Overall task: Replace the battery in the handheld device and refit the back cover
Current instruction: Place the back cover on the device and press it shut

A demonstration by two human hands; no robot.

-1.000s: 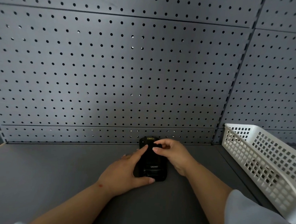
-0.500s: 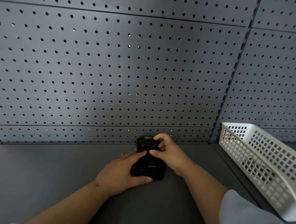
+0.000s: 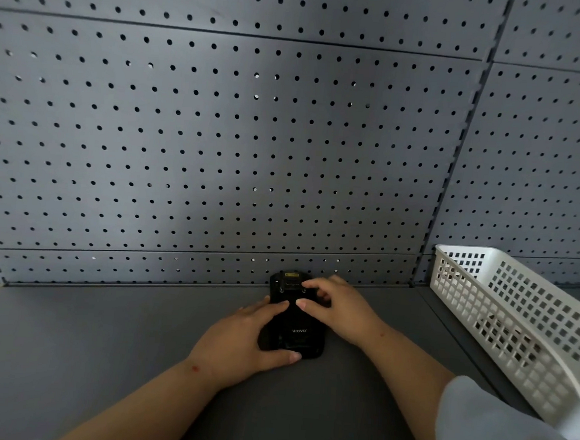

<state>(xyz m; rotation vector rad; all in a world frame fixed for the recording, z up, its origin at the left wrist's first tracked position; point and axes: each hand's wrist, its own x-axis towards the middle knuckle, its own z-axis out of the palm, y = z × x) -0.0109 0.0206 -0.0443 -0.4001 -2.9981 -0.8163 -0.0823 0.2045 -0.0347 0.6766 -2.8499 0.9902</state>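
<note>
I take this for a shop or stockroom shelf bay: I face a grey perforated metal back panel [image 3: 218, 139] split by a slotted upright post [image 3: 458, 156]. Below runs a flat dark grey shelf [image 3: 101, 344], holding a white plastic lattice basket [image 3: 521, 325] at the right.

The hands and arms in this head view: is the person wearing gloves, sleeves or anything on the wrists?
No gloves: the left hand and right hand are bare, with no ring, watch or band showing. Both forearms are uncovered. The right arm has a loose pale grey fabric sleeve pushed up near the elbow. A small red mark sits by the left wrist.
</note>
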